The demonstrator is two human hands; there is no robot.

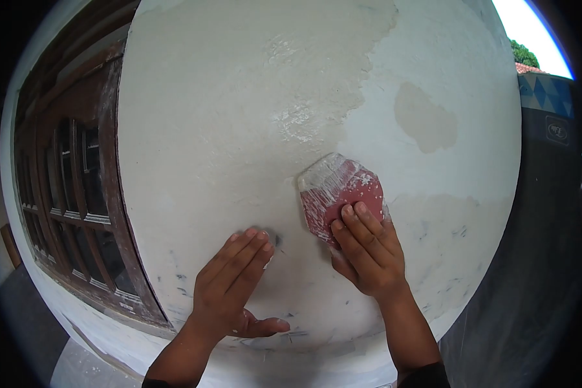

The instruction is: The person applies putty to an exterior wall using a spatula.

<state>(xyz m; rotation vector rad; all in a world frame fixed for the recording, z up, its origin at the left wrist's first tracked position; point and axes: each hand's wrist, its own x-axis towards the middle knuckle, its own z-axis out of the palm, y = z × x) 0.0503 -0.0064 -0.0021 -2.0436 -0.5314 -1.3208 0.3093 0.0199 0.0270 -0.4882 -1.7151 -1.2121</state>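
The right hand is pressing a red scraper, smeared white along its upper edge, against the wall, fingers lying together across its lower part. The left hand is resting near the wall, fingers together and thumb spread; whether it is touching is unclear. A wooden window is standing left.
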